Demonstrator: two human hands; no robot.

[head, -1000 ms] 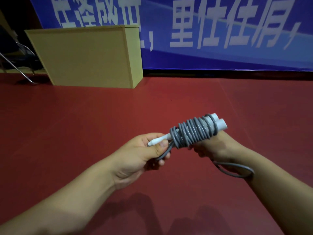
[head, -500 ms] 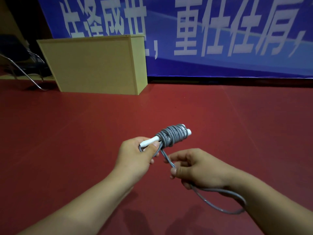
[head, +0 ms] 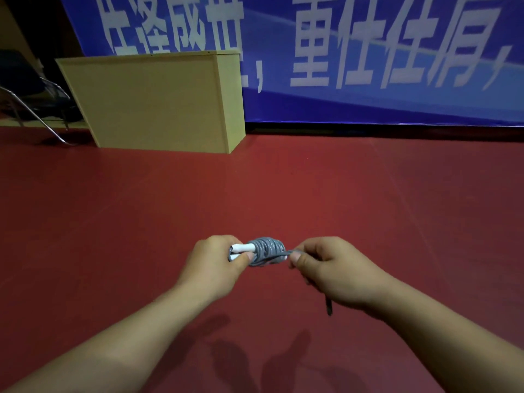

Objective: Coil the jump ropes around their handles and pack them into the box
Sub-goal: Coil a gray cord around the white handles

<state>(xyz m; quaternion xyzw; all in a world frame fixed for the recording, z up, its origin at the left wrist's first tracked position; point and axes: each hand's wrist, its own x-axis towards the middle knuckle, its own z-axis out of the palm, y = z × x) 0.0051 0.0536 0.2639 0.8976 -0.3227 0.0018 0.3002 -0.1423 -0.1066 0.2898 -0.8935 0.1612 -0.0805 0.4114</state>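
box [head: 153, 103]: tan, far left on the red floor [head: 368, 208], well apart from hands
right hand [head: 331, 269]: pinches grey rope tail by the coil
left hand [head: 215, 260]: grips 2 white handles [head: 241, 248]
jump rope [head: 268, 249]: mid-air between hands, nearly coiled
tip: keep tail taut, tuck end under a wrap, then carry to box

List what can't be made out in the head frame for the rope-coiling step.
- Box interior: head view, hidden by its near wall.
- Loose rope end: mostly hidden behind the right hand.
- Handles: head view, butts covered by the left hand, tips by the coil.
- Chair: cut off by the left edge.
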